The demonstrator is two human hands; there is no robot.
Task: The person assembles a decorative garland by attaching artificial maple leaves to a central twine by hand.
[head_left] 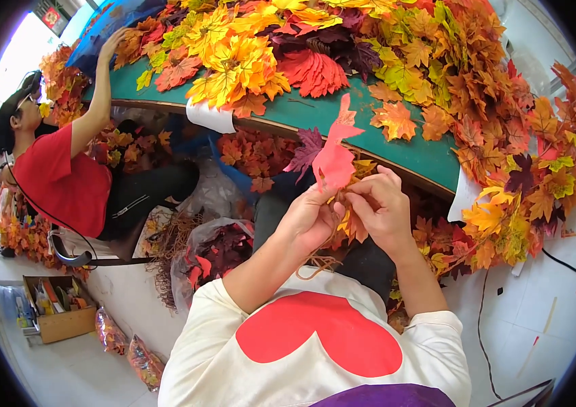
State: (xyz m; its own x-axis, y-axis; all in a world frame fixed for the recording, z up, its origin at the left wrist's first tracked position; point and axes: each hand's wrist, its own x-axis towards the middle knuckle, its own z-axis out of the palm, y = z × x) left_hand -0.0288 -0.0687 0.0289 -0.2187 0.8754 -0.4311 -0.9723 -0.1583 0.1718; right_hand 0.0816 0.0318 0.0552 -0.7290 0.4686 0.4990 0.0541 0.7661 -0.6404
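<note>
Above my lap, just off the table's near edge, my left hand [309,220] is closed around an artificial leaf garland with a brown stem cord [320,263]. A pinkish-red artificial leaf [334,159] rises from between its thumb and fingers. Beside that one a dark purple leaf [306,152] sticks out to the left, and an orange leaf [352,226] hangs beneath the fingers. My right hand [384,209] meets the left one, thumb and fingertips pinched close to the cord. What exactly lies in that pinch is hidden by the fingers.
Heaps of yellow, red and orange fabric leaves [233,61] cover much of the green table [288,112]. A co-worker in a red shirt [64,176] sits at left, reaching onto it. Bags of leaves [216,251], a cardboard box [64,315] and a cable [483,332] are on the floor.
</note>
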